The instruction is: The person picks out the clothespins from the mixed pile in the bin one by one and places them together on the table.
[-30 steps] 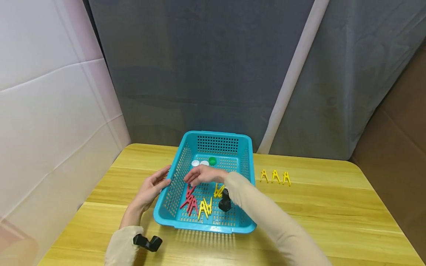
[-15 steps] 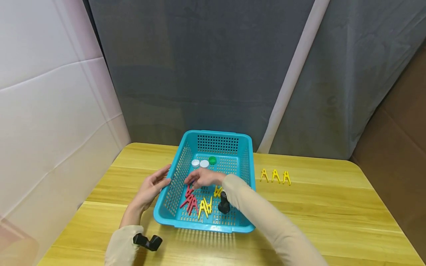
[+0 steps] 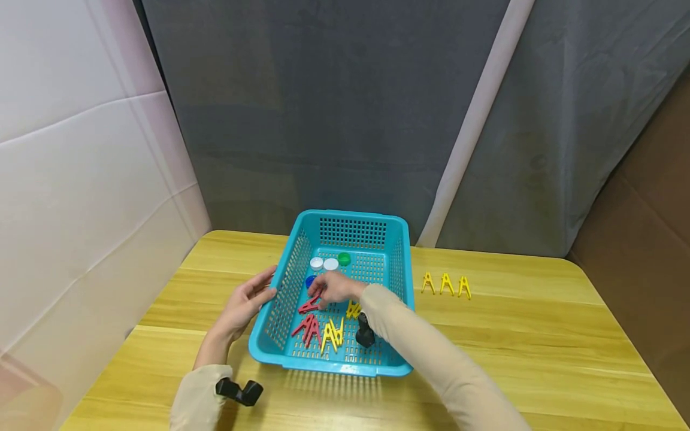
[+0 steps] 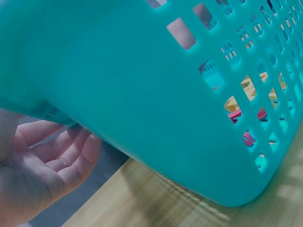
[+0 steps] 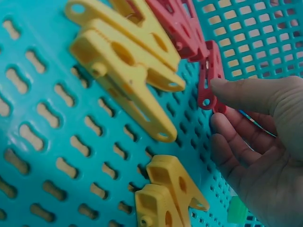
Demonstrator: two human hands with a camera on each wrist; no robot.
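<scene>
A blue plastic basket (image 3: 345, 370) stands on the wooden table. At its left rim, my left hand (image 3: 244, 306) holds the edge; in the left wrist view its bent fingers (image 4: 78, 158) reach under the rim. My right hand (image 3: 336, 287) is inside the basket, pinching one end of a red clothespin (image 5: 212, 66) between thumb and fingers. Other red clothespins (image 3: 308, 330) lie nearer me, beside two yellow clothespins (image 3: 330, 336). More yellow clothespins (image 3: 353, 309) lie under my right wrist, partly hidden by it.
Farther back in the basket are a white bottle cap (image 3: 316, 263), another white cap (image 3: 330, 264), a green cap (image 3: 344, 258) and a blue cap (image 3: 309, 281). Three yellow clothespins (image 3: 445, 284) stand in a row on the table (image 3: 517, 335) to the right.
My right hand has shifted slightly right and closed its fingers on the red clothespin, which has turned. The blue cap shows more now. My left hand stays at the rim.
</scene>
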